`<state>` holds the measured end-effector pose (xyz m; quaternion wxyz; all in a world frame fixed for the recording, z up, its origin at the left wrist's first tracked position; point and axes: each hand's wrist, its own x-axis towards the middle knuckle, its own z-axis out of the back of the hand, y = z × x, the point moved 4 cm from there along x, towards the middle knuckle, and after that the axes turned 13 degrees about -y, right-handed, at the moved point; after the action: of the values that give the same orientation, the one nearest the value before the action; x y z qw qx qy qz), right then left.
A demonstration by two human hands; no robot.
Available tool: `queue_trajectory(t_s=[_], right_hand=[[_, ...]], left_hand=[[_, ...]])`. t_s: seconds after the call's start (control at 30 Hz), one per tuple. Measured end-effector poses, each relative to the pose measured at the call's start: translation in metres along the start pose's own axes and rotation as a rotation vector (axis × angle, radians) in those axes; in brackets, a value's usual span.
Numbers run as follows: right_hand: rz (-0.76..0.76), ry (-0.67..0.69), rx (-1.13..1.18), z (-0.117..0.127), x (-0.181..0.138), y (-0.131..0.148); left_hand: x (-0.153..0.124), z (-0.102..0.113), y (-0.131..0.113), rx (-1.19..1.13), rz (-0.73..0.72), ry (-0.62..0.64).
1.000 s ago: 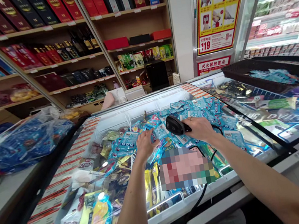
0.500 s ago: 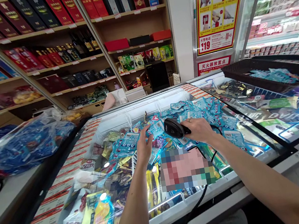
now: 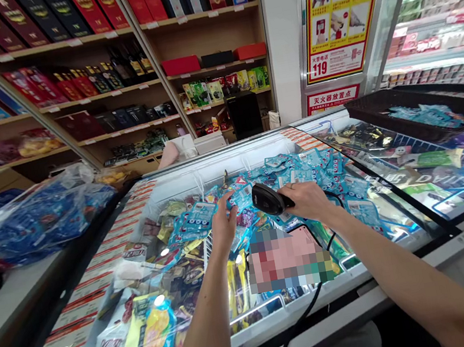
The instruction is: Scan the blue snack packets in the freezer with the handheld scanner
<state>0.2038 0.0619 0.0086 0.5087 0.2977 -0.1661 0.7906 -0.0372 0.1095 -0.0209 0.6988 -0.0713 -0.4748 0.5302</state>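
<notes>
My right hand [image 3: 306,199] is wrapped round the handle of a black barcode scanner [image 3: 267,199], its head pointing left. Pinched at its left edge by my left hand [image 3: 223,220] is a small light-blue packet [image 3: 243,196], just in front of the scanner. More light-blue packets [image 3: 316,167] lie heaped on the freezer's glass top behind and beside my right hand. Another cluster of blue packets [image 3: 195,222] is left of my left hand. A phone [image 3: 306,235], mostly masked by blurring, lies below the scanner.
Bagged frozen goods [image 3: 157,336] show through the freezer glass. A dark tray [image 3: 427,109] with blue packets sits at the right. A clear bag of blue packages [image 3: 43,222] rests at the left. The scanner's black cord [image 3: 302,316] runs over the front edge. Stocked shelves stand behind.
The scanner has tilted and shifted very slightly left. Both hands otherwise stay in nearly the same place, and the view has moved a little.
</notes>
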Motion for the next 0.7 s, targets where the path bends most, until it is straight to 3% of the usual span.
queue_trajectory(t_s=[0.7], right_hand=[[0.002, 0.021, -0.02, 0.0007, 0.0001, 0.0019]], left_hand=[[-0.0007, 0.0005, -0.0026, 0.043, -0.008, 0.006]])
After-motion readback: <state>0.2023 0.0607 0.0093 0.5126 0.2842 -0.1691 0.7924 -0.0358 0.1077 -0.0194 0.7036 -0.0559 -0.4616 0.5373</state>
